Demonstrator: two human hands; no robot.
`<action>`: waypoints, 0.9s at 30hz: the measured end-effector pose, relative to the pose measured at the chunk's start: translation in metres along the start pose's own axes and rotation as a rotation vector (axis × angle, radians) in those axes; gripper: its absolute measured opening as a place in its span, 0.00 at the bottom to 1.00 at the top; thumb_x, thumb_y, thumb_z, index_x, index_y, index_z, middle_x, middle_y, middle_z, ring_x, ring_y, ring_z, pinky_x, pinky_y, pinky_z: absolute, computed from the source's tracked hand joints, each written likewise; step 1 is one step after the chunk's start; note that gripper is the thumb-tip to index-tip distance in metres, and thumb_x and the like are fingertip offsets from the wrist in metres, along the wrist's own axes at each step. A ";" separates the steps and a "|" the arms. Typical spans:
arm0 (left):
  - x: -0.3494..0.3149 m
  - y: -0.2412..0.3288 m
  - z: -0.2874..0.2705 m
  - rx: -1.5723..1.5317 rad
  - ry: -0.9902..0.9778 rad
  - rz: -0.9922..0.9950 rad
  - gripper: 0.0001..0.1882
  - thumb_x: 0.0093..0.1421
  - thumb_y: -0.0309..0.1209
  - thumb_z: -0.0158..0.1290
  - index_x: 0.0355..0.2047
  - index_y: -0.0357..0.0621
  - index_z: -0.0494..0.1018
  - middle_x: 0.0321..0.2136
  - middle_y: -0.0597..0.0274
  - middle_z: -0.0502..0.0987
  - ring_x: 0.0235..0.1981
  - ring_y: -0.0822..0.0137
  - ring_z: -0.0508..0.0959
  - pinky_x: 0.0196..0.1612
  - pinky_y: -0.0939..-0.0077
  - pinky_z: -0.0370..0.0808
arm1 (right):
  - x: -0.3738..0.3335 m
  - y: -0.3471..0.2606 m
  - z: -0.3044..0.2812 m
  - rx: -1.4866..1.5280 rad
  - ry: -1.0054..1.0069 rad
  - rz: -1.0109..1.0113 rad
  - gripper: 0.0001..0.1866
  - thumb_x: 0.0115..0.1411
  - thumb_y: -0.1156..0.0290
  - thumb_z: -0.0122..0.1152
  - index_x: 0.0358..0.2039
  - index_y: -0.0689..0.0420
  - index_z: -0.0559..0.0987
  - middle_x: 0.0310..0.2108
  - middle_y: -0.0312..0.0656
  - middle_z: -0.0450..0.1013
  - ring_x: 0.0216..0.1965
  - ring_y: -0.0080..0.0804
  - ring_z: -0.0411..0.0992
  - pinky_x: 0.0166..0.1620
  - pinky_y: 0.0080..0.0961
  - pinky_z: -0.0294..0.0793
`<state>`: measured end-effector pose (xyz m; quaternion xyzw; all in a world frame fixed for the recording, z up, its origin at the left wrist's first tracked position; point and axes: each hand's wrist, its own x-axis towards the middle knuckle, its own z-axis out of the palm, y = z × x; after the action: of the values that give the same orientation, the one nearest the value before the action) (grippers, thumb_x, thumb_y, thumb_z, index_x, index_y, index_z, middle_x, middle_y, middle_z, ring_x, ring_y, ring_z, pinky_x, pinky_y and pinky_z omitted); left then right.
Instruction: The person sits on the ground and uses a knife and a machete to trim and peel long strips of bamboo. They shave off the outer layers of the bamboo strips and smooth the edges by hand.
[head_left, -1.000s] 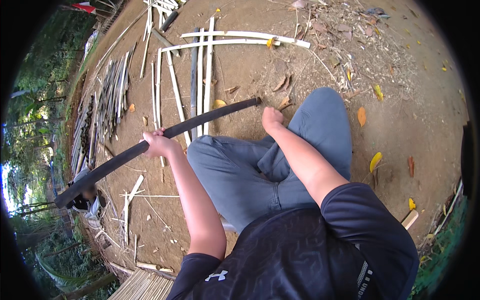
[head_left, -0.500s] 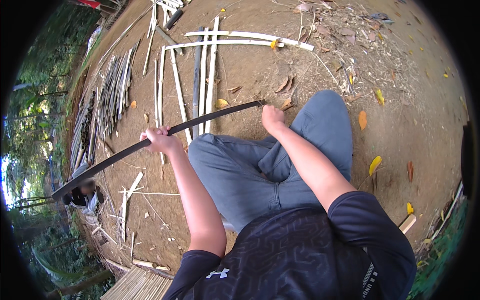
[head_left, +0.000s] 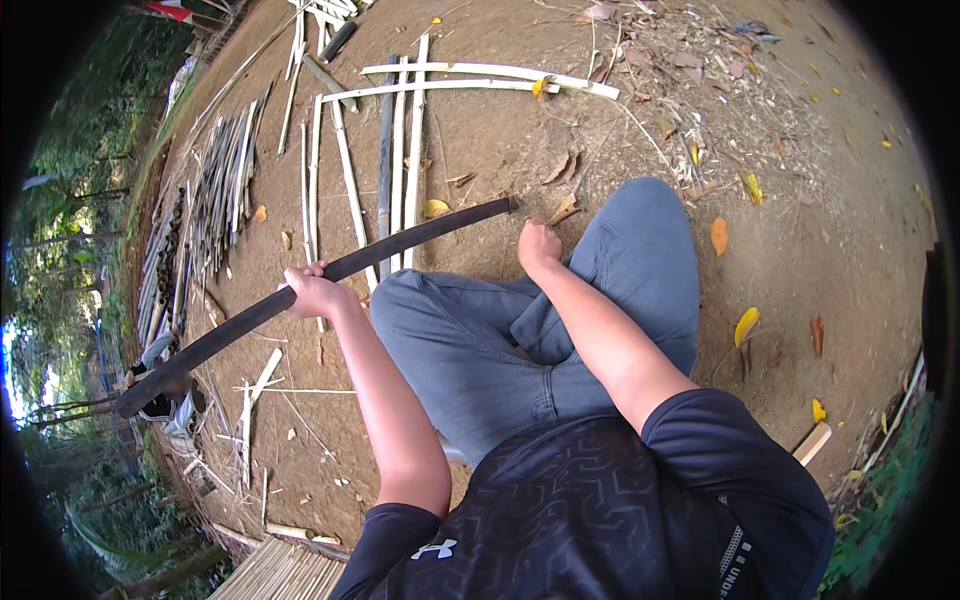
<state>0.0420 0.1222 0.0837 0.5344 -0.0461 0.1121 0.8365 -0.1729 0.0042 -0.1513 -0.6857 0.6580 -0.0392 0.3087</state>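
Note:
A long dark bamboo slat point(head_left: 420, 233) slants across the view, from the far left up to just in front of my right hand. My left hand point(head_left: 315, 291) is wrapped round it near its middle, beyond my left knee. My right hand point(head_left: 540, 246) is closed in a fist between my bent legs, a little apart from the slat's right end. What that fist holds, if anything, is hidden; only a tiny pale spot shows at its top.
Pale split bamboo strips point(head_left: 417, 150) lie crossed on the dirt ahead. A pile of poles point(head_left: 225, 180) is at the left. Another person point(head_left: 180, 408) sits partly behind the slat's left end. A slatted bamboo mat point(head_left: 280, 572) lies at lower left; dry leaves point(head_left: 719, 237) are scattered right.
The slat has turned in my left hand and shows a broader dark face. My right fist has come slightly down, away from the slat's end.

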 end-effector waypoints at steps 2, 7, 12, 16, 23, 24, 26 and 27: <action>0.004 -0.004 -0.003 0.030 0.060 -0.006 0.11 0.56 0.19 0.47 0.25 0.44 0.56 0.16 0.67 0.62 0.15 0.72 0.63 0.22 0.74 0.71 | -0.002 -0.001 0.002 -0.008 -0.026 -0.050 0.13 0.62 0.75 0.48 0.35 0.60 0.83 0.38 0.53 0.80 0.42 0.46 0.80 0.44 0.40 0.81; 0.012 -0.011 -0.008 0.035 0.092 -0.001 0.09 0.56 0.19 0.47 0.27 0.41 0.58 0.17 0.67 0.63 0.15 0.72 0.63 0.22 0.74 0.72 | 0.001 -0.007 -0.007 -0.061 -0.097 -0.153 0.11 0.61 0.74 0.50 0.34 0.59 0.83 0.36 0.52 0.80 0.40 0.45 0.81 0.42 0.41 0.81; 0.009 -0.012 0.002 0.039 0.125 0.015 0.08 0.57 0.19 0.48 0.30 0.37 0.58 0.17 0.65 0.65 0.15 0.72 0.65 0.20 0.73 0.71 | 0.013 -0.006 0.004 -0.080 0.007 -0.167 0.11 0.61 0.74 0.51 0.33 0.58 0.83 0.36 0.49 0.81 0.39 0.45 0.81 0.41 0.40 0.81; 0.016 -0.013 0.001 0.030 0.146 -0.009 0.09 0.57 0.18 0.49 0.30 0.35 0.58 0.17 0.63 0.66 0.15 0.71 0.66 0.19 0.73 0.71 | 0.011 -0.014 0.013 -0.076 0.027 -0.153 0.09 0.61 0.74 0.51 0.35 0.60 0.80 0.34 0.50 0.81 0.39 0.44 0.81 0.39 0.39 0.82; 0.017 -0.016 0.003 0.022 0.161 0.012 0.09 0.57 0.18 0.49 0.28 0.36 0.58 0.17 0.64 0.66 0.15 0.72 0.65 0.18 0.74 0.70 | 0.020 -0.019 -0.005 -0.113 -0.063 -0.135 0.08 0.62 0.74 0.54 0.36 0.58 0.81 0.37 0.48 0.81 0.40 0.39 0.81 0.38 0.34 0.82; 0.017 -0.018 0.003 0.036 0.151 0.017 0.08 0.57 0.18 0.48 0.28 0.37 0.58 0.17 0.64 0.66 0.15 0.72 0.65 0.18 0.74 0.70 | 0.025 -0.009 -0.002 -0.141 -0.101 -0.124 0.08 0.62 0.73 0.54 0.37 0.58 0.82 0.38 0.47 0.81 0.40 0.37 0.81 0.38 0.32 0.83; 0.020 -0.018 0.007 0.036 0.127 0.015 0.08 0.57 0.18 0.48 0.28 0.37 0.58 0.17 0.64 0.65 0.15 0.72 0.65 0.18 0.74 0.70 | 0.028 -0.015 -0.004 -0.143 -0.051 -0.138 0.09 0.63 0.73 0.54 0.38 0.56 0.83 0.39 0.45 0.81 0.40 0.38 0.81 0.38 0.32 0.83; 0.020 -0.017 0.006 0.027 0.118 0.005 0.08 0.57 0.18 0.48 0.28 0.37 0.58 0.17 0.64 0.65 0.15 0.72 0.65 0.19 0.74 0.71 | 0.025 -0.023 -0.001 -0.142 0.018 -0.175 0.10 0.63 0.73 0.53 0.38 0.56 0.83 0.39 0.45 0.81 0.41 0.38 0.81 0.39 0.33 0.83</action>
<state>0.0660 0.1126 0.0753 0.5381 0.0037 0.1461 0.8301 -0.1501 -0.0210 -0.1489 -0.7604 0.5993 -0.0255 0.2488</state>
